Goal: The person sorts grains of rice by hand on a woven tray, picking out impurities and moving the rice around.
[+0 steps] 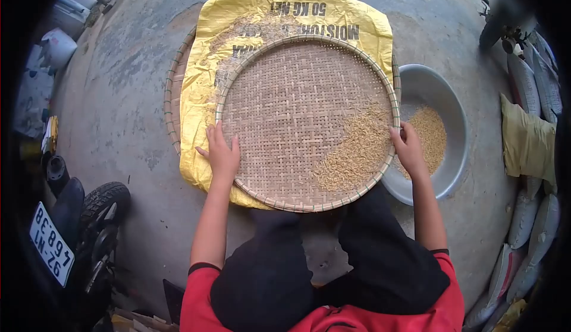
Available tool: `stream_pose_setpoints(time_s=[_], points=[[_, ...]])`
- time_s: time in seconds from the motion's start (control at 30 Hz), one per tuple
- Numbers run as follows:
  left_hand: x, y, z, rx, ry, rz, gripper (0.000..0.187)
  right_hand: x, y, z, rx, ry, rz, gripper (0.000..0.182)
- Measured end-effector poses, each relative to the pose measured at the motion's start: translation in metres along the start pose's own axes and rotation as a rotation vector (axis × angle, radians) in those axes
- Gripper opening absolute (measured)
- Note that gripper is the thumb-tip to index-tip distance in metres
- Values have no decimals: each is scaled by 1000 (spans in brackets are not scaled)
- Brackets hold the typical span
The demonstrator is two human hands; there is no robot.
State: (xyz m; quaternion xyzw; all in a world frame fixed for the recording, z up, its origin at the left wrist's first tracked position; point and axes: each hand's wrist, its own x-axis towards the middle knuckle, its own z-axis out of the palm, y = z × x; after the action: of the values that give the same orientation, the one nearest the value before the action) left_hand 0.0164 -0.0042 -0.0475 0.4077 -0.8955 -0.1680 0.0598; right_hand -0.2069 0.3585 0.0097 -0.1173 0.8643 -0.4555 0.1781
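A round, woven bamboo winnowing basket (pixel 279 106) is held in front of my knees by both hands. Its inside slopes in view with a patch of golden grain (pixel 354 150), like unhusked rice, gathered at the lower right. My left hand (pixel 223 155) grips the left rim, some fingers along the edge. On the right rim, my right hand (pixel 410 152) is closed with fingers curled at the edge. Beneath the basket lies a yellow woven sack (pixel 199 112) with printed lettering and scattered husks on it. A metal basin (pixel 455 124) holding more grain (pixel 429 135) stands to the right.
Under the sack, the rim of another woven basket (pixel 169 103) shows at the left. A parked motorbike (pixel 98 225) stands at the lower left. Several filled sacks (pixel 523 82) line the right side. The floor (pixel 137 94) is grey concrete.
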Motion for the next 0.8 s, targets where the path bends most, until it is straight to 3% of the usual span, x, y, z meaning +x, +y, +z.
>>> stream_pose_setpoints(time_s=[0.03,0.17,0.23,0.3,0.37,0.43,0.47,0.57,0.63,0.8], points=[[0,2,-1,1,2,-5,62,0,-2,0,-146,49,-66,39],[-4,10,-10,64,19,86,61,0,-2,1,-193,38,-31,41],[-2,9,-7,62,10,118,60,0,-1,9,-654,335,-429,38],[1,-1,1,-161,67,159,59,-5,-29,8,-701,329,-547,35],[1,-3,3,-115,67,159,58,-10,-52,15,-742,316,-669,32],[1,-1,2,-75,65,152,58,-13,-68,27,-475,-112,-699,24],[0,1,1,-16,67,158,57,-17,-72,37,-401,-219,-606,19],[0,2,1,42,63,147,55,-17,-64,62,-509,-386,-622,21],[-1,4,-1,40,53,134,54,-17,-62,73,-580,-386,-688,22],[-3,14,-7,168,4,74,51,-18,-63,85,-695,-449,-616,18]])
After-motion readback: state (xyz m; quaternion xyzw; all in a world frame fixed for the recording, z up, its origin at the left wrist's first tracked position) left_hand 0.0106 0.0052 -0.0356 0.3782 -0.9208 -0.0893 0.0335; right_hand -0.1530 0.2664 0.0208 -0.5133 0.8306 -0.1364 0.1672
